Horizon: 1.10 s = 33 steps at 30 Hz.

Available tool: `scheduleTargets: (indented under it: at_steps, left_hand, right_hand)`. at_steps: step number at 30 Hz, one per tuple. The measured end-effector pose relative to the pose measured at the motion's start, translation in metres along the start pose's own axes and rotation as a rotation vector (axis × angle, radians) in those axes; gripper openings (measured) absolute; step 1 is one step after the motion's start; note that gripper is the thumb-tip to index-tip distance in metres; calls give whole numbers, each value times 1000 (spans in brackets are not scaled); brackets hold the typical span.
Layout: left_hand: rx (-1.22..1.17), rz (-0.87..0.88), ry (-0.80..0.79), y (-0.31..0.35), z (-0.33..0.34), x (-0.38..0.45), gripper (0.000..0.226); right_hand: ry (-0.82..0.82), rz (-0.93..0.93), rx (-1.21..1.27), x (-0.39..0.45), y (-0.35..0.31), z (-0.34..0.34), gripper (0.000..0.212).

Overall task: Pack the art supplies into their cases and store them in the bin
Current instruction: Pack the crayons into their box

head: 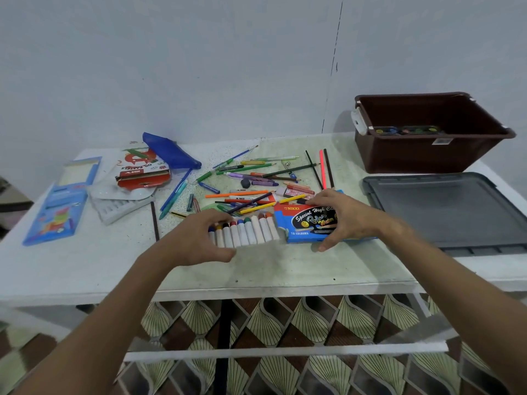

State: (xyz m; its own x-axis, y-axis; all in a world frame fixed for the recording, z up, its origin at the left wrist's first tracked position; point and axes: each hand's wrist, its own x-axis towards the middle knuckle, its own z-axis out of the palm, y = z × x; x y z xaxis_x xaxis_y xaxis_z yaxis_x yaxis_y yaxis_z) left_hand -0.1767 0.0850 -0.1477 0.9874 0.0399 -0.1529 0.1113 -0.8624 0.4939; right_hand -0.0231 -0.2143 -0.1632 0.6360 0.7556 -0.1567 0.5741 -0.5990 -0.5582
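- Right now, head view: left hand [199,240] curls around the near end of the row of paint tubes [246,231], thumb below, fingers above, on the table [285,269].
- Right hand [340,216] clamps the blue watercolour box [305,223], just beside the tubes.
- Loose pencils and pens [251,178] lie scattered behind.
- Brown bin [427,149] sits far right; something like a paint palette lies inside, hard to tell.
- Grey lid [447,209] lies before it.
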Motion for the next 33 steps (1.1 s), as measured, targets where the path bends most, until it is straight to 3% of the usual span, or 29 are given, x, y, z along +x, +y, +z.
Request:
scheduleTargets:
  at_steps: [13,21,33]
  left_hand:
    - [44,-2,45,-1,5,-2,78]
    - [60,29,-7,6,9,-6,88]
    - [67,27,-44,-3,14,-2,85]
  right_hand:
    - [28,-8,106,-5,-2,8,112]
    - [-2,-43,47,1,-6,13,102]
    - [1,-87,31,0,-6,22,94]
